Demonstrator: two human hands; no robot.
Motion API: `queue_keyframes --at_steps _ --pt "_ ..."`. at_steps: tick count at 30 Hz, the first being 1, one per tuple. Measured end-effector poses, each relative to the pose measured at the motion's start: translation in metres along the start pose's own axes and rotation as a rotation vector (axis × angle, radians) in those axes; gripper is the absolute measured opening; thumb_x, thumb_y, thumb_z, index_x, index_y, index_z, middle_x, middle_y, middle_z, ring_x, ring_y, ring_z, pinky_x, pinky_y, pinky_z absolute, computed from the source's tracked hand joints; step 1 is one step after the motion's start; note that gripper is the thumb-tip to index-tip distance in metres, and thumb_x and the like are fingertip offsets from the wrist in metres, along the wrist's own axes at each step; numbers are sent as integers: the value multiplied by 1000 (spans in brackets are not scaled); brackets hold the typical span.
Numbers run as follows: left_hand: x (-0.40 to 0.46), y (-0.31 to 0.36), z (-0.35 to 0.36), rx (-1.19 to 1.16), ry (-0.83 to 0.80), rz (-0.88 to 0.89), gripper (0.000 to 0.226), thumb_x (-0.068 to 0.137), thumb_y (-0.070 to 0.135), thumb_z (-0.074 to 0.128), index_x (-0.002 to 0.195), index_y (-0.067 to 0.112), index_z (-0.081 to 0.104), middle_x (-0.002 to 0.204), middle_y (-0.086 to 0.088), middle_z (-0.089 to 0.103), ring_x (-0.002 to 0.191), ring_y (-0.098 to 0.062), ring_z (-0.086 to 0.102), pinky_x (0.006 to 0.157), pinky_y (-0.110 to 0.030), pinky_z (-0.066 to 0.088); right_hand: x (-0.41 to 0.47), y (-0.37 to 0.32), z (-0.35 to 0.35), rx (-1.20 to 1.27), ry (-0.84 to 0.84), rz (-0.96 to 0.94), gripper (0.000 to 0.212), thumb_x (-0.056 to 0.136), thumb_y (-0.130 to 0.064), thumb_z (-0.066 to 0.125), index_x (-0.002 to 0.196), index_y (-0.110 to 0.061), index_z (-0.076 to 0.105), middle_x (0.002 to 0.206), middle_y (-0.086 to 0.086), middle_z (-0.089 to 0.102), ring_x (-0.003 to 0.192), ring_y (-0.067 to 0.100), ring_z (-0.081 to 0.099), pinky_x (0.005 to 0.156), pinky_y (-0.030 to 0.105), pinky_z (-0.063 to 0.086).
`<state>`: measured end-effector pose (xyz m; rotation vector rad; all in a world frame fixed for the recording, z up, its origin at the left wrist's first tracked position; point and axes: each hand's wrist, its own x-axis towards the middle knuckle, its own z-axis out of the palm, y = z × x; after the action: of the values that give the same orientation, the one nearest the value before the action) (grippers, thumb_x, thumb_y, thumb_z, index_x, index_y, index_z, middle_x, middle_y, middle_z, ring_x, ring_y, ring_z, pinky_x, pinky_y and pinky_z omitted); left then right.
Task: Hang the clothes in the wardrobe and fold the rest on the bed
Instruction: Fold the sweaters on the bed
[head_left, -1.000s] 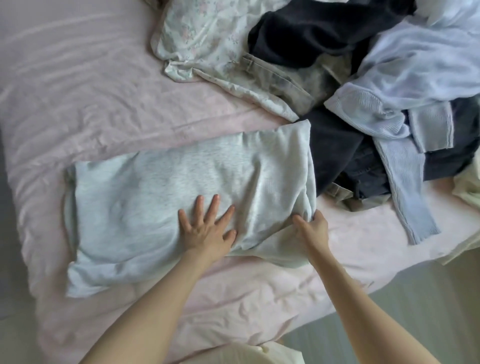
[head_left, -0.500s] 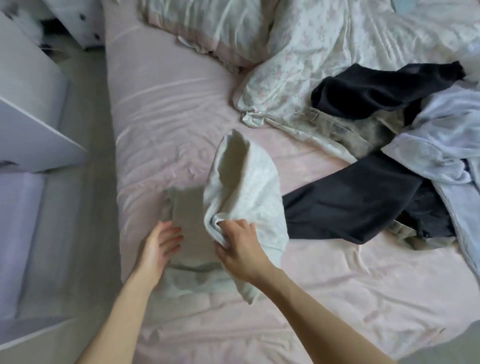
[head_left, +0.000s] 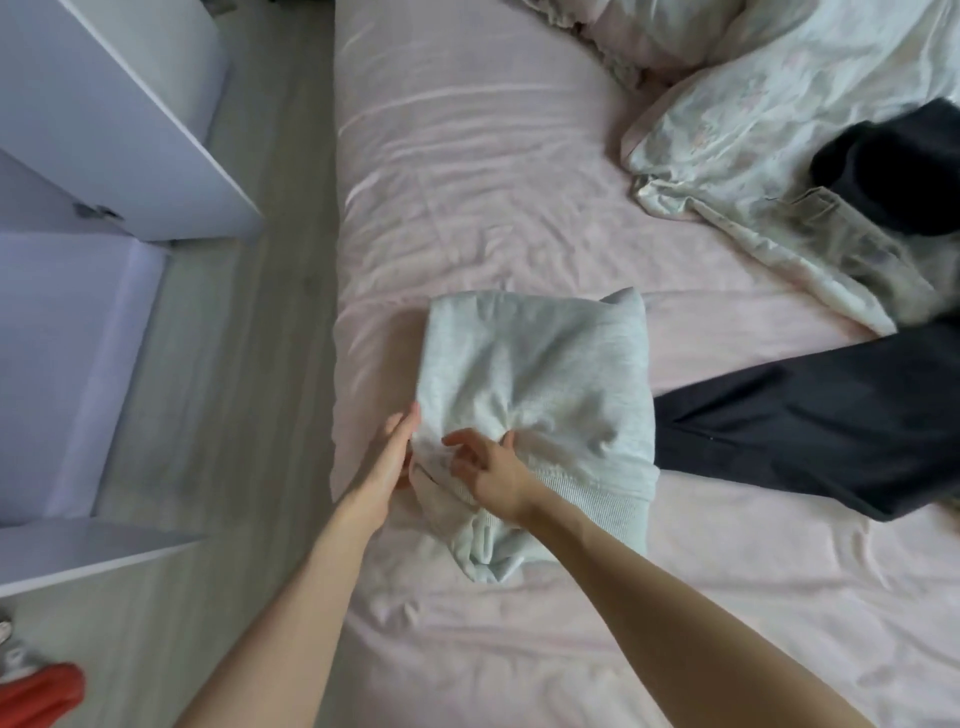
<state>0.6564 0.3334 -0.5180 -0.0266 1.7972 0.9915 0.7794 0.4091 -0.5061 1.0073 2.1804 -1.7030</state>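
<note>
Grey sweatshirt (head_left: 535, 384), folded, long axis running away from both hands; left hand (head_left: 387, 457) flat against its near-left edge, right hand (head_left: 488, 467) loosely pressing its near edge

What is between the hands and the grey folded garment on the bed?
Nothing visible. The left hand lies flat against the left edge of the grey folded sweatshirt, and the right hand rests on top of it.

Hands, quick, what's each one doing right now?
Left hand: open, straight fingers against the folded sweatshirt's left edge.
Right hand: open, fingers touching the sweatshirt.
</note>
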Motion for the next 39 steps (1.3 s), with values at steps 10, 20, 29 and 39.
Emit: queue_keyframes --at_steps 10,20,29,39 --pt "-9 -32 39 629 382 541 56 89 17 59 138 10 33 122 -21 53 98 -41 59 74 -43 49 -38 59 -49 -808 641 -92 44 84 -34 52 125 -22 57 134 9 51 127 35 44 93 68 32" --pt "30 -56 25 948 168 149 65 89 60 40 144 26 32 157 -1 2 136 -36 19 107 -45 26 -17 119 -54 -827 227 90 70 84 -70 17 130 -50 -33 136 -18 -48 126 13 -48 102 71 -6" --pt "39 -17 36 -40 -53 68 48 72 42 73 113 19 60 108 4 69 99 -9 66 79 -18 49 -57 130 -61 672 638 343 72 72 -41 76 131 -12 47 125 2 61 111 15 61 87 30 52" --pt "12 -12 32 -54 -275 -120 38 58 40 74 87 14 71 85 -1 75 78 -11 71 75 -24 47 -73 118 -81 741 494 198 45 70 -34 80 107 -30 55 101 -8 70 91 12 69 73 28 56"
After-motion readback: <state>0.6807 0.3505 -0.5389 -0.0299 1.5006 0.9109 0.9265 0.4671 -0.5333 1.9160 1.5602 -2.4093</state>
